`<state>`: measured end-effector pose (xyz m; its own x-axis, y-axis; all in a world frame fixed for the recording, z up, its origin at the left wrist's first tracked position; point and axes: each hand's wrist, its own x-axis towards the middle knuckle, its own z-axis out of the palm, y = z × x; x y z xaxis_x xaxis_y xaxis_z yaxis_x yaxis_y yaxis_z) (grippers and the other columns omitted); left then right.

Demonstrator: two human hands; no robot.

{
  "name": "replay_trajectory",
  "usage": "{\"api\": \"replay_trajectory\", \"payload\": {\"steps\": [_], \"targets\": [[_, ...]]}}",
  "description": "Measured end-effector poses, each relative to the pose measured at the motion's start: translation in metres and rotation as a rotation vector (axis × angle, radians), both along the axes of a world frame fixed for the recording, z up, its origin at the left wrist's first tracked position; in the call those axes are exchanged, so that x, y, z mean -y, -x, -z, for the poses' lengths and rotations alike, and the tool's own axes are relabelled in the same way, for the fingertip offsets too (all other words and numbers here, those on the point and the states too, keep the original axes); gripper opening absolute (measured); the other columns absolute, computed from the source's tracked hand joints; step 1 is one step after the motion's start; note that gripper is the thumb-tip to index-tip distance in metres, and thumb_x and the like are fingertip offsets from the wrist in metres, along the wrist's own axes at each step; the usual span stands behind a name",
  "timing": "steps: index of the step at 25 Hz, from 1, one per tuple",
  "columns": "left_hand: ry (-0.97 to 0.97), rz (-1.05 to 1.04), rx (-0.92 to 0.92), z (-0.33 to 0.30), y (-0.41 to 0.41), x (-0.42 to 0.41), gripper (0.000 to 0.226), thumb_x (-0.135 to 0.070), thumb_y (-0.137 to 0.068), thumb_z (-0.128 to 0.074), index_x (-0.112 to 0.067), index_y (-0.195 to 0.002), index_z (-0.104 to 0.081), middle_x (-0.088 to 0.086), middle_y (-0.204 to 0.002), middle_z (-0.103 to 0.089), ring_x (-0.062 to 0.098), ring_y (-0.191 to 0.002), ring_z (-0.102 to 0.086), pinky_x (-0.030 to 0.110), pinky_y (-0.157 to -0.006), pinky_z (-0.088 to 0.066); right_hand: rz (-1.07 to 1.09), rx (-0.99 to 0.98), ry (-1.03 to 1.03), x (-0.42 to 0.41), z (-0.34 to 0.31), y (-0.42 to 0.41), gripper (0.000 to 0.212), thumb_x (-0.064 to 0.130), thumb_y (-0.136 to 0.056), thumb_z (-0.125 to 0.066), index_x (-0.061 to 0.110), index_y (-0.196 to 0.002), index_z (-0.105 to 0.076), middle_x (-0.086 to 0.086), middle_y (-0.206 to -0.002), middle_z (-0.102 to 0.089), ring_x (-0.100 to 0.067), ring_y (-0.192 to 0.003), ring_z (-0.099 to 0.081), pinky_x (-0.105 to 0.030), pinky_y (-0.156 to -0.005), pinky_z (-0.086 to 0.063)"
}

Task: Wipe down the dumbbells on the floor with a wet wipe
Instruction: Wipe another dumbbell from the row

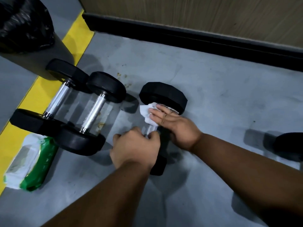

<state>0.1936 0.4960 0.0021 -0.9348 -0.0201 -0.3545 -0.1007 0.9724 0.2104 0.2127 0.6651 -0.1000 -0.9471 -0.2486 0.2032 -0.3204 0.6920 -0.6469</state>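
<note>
Now 4 dumbbells (163,97), 1 wipe (148,114), 1 wipe pack (35,163), 2 hands (173,122)

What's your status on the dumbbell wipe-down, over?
Left hand grips the handle of the dumbbell. Right hand presses the wet wipe flat against the handle near the far head. Nothing in the way; two more dumbbells beside it.

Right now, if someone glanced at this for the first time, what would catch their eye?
Mid-frame, the right hand presses a white wet wipe against a dumbbell while the left hand grips its handle. To the left, two more dumbbells lie side by side, beside a yellow floor stripe and a green wipes pack.
</note>
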Motion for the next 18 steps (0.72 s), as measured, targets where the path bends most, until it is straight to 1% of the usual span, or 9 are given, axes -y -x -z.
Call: {"api": "replay_trajectory", "payload": {"steps": [2, 4, 6, 8, 10, 12, 14, 16, 18], "targets": [[0.026, -0.008, 0.020, -0.001, 0.000, 0.000, 0.045, -0.058, -0.088, -0.043, -0.022, -0.097, -0.066, 0.001, -0.098, -0.069, 0.028, -0.115, -0.051, 0.043, -0.089, -0.049, 0.047, 0.044, 0.031, 0.020, 0.004, -0.017, 0.072, -0.001, -0.087, -0.037, 0.014, -0.157, -0.046, -0.009, -0.165, -0.041, -0.019, -0.160, -0.022, -0.031, -0.129, -0.023], [0.032, -0.002, 0.020, -0.005, -0.002, -0.002, 0.042, -0.056, -0.089, -0.044, -0.024, -0.102, -0.068, 0.000, -0.100, -0.070, 0.025, -0.116, -0.050, 0.042, -0.090, -0.049, -0.105, 0.011, 0.066, 0.035, 0.005, -0.035, 0.055, 0.009, -0.097, -0.045, 0.008, -0.152, -0.051, -0.011, -0.158, -0.049, -0.007, -0.157, -0.023, -0.023, -0.127, -0.023], [0.048, 0.004, 0.039, -0.008, -0.002, -0.004, 0.038, -0.053, -0.089, -0.045, -0.025, -0.103, -0.068, 0.000, -0.100, -0.069, 0.024, -0.116, -0.049, 0.042, -0.091, -0.048, -0.270, -0.106, 0.037, 0.018, 0.004, -0.022, 0.038, 0.008, -0.107, -0.050, 0.010, -0.143, -0.063, -0.008, -0.155, -0.054, -0.013, -0.156, -0.032, -0.020, -0.125, -0.026], [0.049, 0.013, 0.057, -0.009, 0.000, -0.003, 0.036, -0.052, -0.087, -0.045, -0.024, -0.097, -0.066, 0.000, -0.093, -0.064, 0.024, -0.115, -0.049, 0.043, -0.090, -0.048, -0.196, -0.119, -0.056, -0.002, 0.004, -0.002, 0.059, -0.009, -0.096, -0.056, 0.017, -0.149, -0.059, 0.000, -0.161, -0.048, -0.020, -0.157, -0.030, -0.027, -0.125, -0.032], [0.043, 0.000, 0.064, -0.011, 0.001, -0.002, 0.032, -0.051, -0.086, -0.045, -0.024, -0.091, -0.062, -0.002, -0.087, -0.060, 0.024, -0.114, -0.049, 0.044, -0.090, -0.049, 0.009, -0.051, -0.014, 0.001, 0.003, 0.001, 0.084, -0.019, -0.081, -0.050, 0.017, -0.157, -0.048, 0.003, -0.167, -0.037, -0.018, -0.160, -0.021, -0.031, -0.127, -0.028], [0.042, 0.005, 0.056, -0.011, -0.001, -0.002, 0.037, -0.053, -0.088, -0.044, -0.023, -0.094, -0.065, -0.001, -0.092, -0.064, 0.024, -0.114, -0.049, 0.043, -0.089, -0.049, 0.076, 0.043, 0.089, 0.024, 0.011, -0.018, 0.074, -0.013, -0.090, -0.049, 0.013, -0.158, -0.044, 0.012, -0.167, -0.036, -0.012, -0.159, -0.023, -0.026, -0.127, -0.023], [0.030, 0.001, 0.050, -0.011, -0.001, -0.002, 0.041, -0.055, -0.090, -0.044, -0.024, -0.101, -0.069, -0.002, -0.095, -0.066, 0.023, -0.114, -0.048, 0.040, -0.087, -0.047, -0.096, 0.031, 0.123, 0.032, 0.012, -0.036, 0.050, 0.004, -0.104, -0.051, 0.009, -0.153, -0.052, 0.023, -0.160, -0.044, 0.000, -0.152, -0.034, -0.018, -0.122, -0.030], [0.024, 0.003, 0.054, -0.011, 0.000, -0.003, 0.041, -0.055, -0.089, -0.044, -0.025, -0.103, -0.069, -0.002, -0.095, -0.066, 0.023, -0.114, -0.048, 0.040, -0.087, -0.046, -0.280, -0.116, 0.007, 0.019, 0.003, -0.024, 0.038, 0.010, -0.106, -0.054, 0.014, -0.143, -0.065, 0.010, -0.159, -0.050, -0.012, -0.154, -0.036, -0.019, -0.120, -0.033], [0.022, 0.006, 0.062, -0.012, 0.001, -0.002, 0.040, -0.054, -0.087, -0.045, -0.024, -0.099, -0.068, -0.002, -0.090, -0.063, 0.023, -0.114, -0.049, 0.041, -0.087, -0.047, -0.206, -0.125, -0.067, -0.001, 0.008, -0.004, 0.054, -0.001, -0.099, -0.047, 0.019, -0.147, -0.061, 0.004, -0.163, -0.046, -0.022, -0.157, -0.031, -0.032, -0.121, -0.038]]}}
